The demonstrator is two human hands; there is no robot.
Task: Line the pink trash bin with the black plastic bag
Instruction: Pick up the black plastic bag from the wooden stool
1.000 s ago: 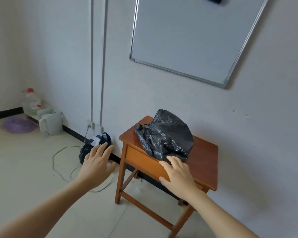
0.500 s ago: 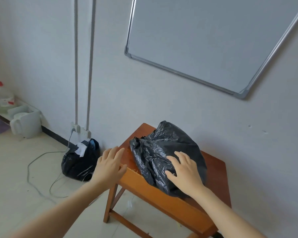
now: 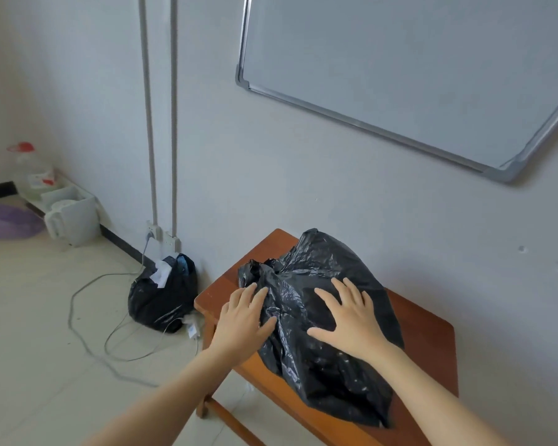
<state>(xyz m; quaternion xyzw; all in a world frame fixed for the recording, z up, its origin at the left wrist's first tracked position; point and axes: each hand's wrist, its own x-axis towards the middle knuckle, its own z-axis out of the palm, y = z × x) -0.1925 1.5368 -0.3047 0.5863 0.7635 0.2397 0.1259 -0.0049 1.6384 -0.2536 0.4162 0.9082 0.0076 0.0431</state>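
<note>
Head view shows left hand and right hand spread flat on the bag; next, grab it and find the bin.

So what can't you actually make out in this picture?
- Pink trash bin: nowhere in the head view.
- Black plastic bag: its opening, lost in crumples.
- Under both palms, left hand, right hand: hidden.
- Whiteboard: cut off by the edges.
</note>
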